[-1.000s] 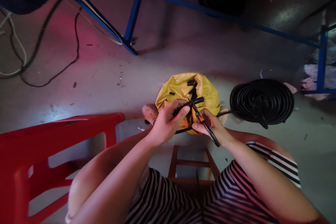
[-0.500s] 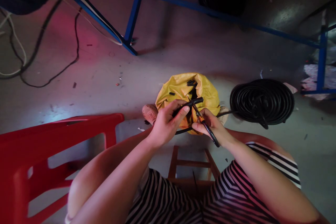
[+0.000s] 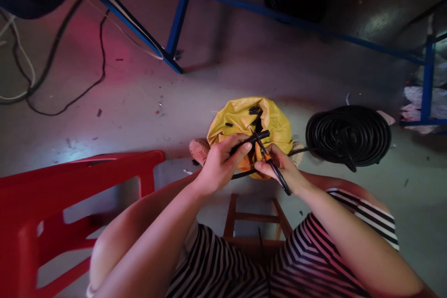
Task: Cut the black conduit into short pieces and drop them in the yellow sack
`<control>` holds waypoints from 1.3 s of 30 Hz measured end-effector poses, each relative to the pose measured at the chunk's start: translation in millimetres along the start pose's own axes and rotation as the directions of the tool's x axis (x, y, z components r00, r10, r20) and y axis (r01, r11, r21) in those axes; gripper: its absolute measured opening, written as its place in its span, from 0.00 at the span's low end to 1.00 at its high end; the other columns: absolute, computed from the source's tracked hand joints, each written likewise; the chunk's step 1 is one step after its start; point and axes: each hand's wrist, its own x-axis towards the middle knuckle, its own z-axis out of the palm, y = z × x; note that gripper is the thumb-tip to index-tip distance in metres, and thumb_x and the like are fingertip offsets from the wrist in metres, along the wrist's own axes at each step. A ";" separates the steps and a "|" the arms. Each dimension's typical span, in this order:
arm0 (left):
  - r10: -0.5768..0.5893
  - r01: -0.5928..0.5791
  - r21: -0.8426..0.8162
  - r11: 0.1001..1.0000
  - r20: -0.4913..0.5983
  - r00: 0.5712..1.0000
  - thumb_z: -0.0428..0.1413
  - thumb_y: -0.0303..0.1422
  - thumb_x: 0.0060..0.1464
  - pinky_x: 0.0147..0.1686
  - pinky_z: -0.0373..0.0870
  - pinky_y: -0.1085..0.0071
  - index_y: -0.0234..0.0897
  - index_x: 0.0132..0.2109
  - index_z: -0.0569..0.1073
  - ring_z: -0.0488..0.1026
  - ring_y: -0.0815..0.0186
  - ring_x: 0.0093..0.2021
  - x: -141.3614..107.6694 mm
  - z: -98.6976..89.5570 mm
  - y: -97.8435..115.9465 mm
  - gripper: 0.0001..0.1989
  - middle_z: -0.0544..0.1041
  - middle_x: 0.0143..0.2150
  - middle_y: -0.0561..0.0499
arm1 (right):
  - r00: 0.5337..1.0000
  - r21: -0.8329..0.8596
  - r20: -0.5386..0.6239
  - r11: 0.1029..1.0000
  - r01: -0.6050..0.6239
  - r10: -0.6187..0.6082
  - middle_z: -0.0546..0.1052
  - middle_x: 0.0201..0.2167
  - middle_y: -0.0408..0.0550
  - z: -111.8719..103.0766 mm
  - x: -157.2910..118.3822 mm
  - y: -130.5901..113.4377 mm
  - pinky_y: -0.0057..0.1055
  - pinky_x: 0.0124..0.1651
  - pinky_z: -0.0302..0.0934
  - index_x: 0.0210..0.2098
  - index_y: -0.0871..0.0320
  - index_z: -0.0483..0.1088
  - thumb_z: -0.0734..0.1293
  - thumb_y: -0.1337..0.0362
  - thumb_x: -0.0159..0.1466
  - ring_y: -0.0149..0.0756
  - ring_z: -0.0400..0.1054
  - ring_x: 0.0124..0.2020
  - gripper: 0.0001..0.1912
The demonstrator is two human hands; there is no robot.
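Above yellow bag (image 3: 277, 116), left hand (image 3: 221, 160) pinching black tube (image 3: 263, 134), long axis pointing rightward, right hand (image 3: 284, 167) gripping scissors (image 3: 278, 177) angled forward-left

Red stool (image 3: 75, 184) at left, blue frame (image 3: 244, 3) farther off, dark cables (image 3: 56, 46) across grey floor (image 3: 209, 81).

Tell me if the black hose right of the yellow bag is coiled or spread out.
Coiled: the black hose lies in round loops on the floor, with one length leading off toward the yellow bag.

Left grip (image 3: 221, 162) holds ribbed black piece (image 3: 262, 135), right grip (image 3: 282, 165) scissors (image 3: 278, 177).
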 end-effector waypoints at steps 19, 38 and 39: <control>0.095 -0.146 0.207 0.967 0.237 0.967 0.52 0.36 0.70 0.45 0.73 0.68 0.35 0.46 0.78 0.78 0.63 0.40 -3.2 -13.4 -10.4 0.11 0.81 0.38 0.49 | 0.991 -0.329 0.099 0.937 0.122 -0.094 0.70 0.33 0.45 -3.8 -0.5 16.4 0.34 0.40 0.57 0.43 0.55 0.63 0.64 0.35 0.66 0.40 0.64 0.38 0.28; -0.092 0.097 -0.027 0.995 0.161 0.983 0.55 0.47 0.65 0.30 0.73 0.72 0.39 0.42 0.77 0.76 0.63 0.33 -9.6 -9.7 -48.4 0.16 0.75 0.28 0.52 | 0.990 -0.024 0.017 0.990 -0.142 0.143 0.65 0.18 0.35 25.8 -2.8 54.3 0.27 0.20 0.59 0.33 0.53 0.61 0.70 0.32 0.58 0.30 0.62 0.17 0.31; -0.101 0.106 -0.022 0.994 0.163 0.981 0.55 0.46 0.65 0.29 0.72 0.72 0.39 0.41 0.76 0.75 0.64 0.32 -10.0 -10.0 -49.4 0.16 0.74 0.27 0.53 | 0.987 -0.009 0.025 0.988 -0.157 0.157 0.65 0.17 0.35 27.5 -2.9 53.1 0.26 0.20 0.59 0.33 0.53 0.60 0.70 0.32 0.58 0.30 0.62 0.16 0.31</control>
